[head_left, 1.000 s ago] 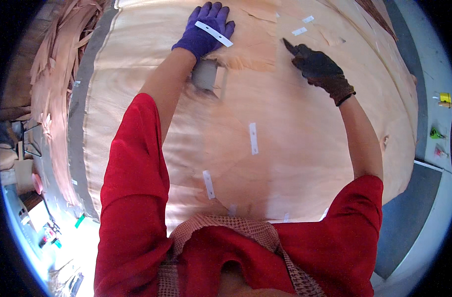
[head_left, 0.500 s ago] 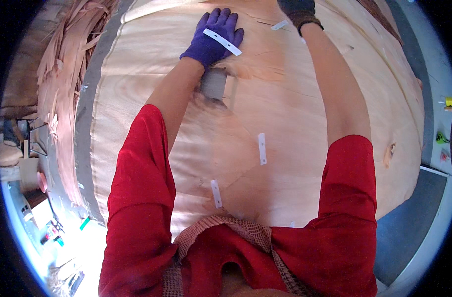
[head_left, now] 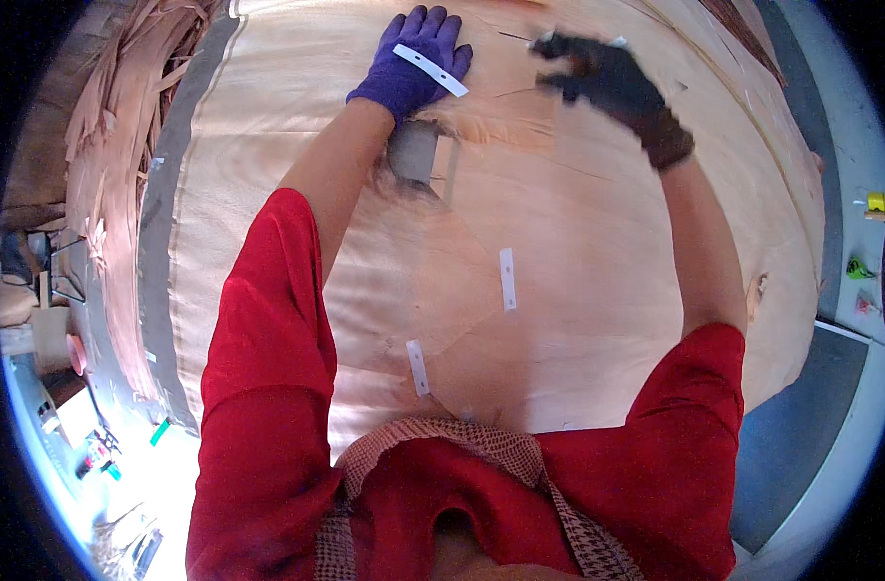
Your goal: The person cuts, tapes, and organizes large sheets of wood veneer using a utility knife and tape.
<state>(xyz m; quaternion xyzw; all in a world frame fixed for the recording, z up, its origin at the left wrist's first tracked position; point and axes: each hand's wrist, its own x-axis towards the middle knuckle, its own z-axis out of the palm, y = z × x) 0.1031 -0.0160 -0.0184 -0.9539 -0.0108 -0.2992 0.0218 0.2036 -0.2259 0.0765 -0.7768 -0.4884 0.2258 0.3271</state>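
Note:
My left hand (head_left: 413,68), in a purple glove, lies flat with fingers stretched out on a pale wood veneer sheet (head_left: 597,290). Across the back of that glove rests a white strip of tape with small holes (head_left: 430,70). Below the wrist is a gap in the veneer (head_left: 413,153) showing a grey layer, with a narrow veneer piece (head_left: 444,167) along its right side. My right hand (head_left: 602,82), in a dark glove, hovers at the far right, slightly blurred, thumb and bent fingers apart. A white bit shows at its fingertips; whether it is touched is unclear.
Two more white perforated tape strips (head_left: 507,279) lie on the sheet nearer me. Torn reddish veneer scraps (head_left: 123,126) are heaped at the left. A knot hole (head_left: 756,292) marks the right side. On a ledge further right sits a yellow object (head_left: 877,201).
My right hand has come back toward me and into fuller view, its fingers now pointing left. The left hand stays flat on the veneer; the whole view has shifted slightly.

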